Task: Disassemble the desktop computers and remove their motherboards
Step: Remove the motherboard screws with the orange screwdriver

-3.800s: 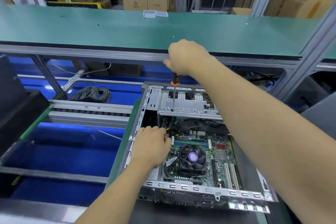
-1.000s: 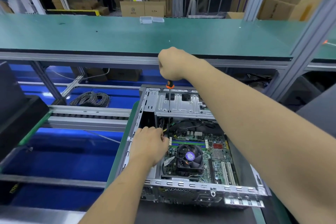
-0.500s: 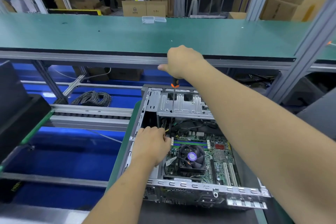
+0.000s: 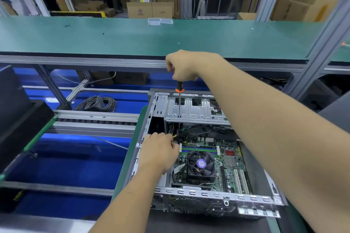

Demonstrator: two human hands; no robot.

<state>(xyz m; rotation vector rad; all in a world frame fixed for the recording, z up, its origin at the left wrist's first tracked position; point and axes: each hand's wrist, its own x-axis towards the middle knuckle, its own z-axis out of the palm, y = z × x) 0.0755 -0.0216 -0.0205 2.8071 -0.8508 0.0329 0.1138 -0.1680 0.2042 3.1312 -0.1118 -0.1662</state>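
Motherboard (image 4: 223, 159) lies flat in the bottom of the open computer case (image 4: 189, 193) on the bench: stiff but thin and fragile, best lifted by its bare edges, not the fan (image 4: 201, 164). Right hand (image 4: 186, 65) grips a screwdriver (image 4: 179, 100) upright through the drive cage (image 4: 193, 109). Left hand (image 4: 160, 150) is curled at the cables, probably pinching one, though its fingertips are hidden.

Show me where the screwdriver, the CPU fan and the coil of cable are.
screwdriver (image 4: 179, 104), head view, on its metal shaft
CPU fan (image 4: 201, 163), head view, on its purple hub label
coil of cable (image 4: 97, 103), head view, on its grey loops
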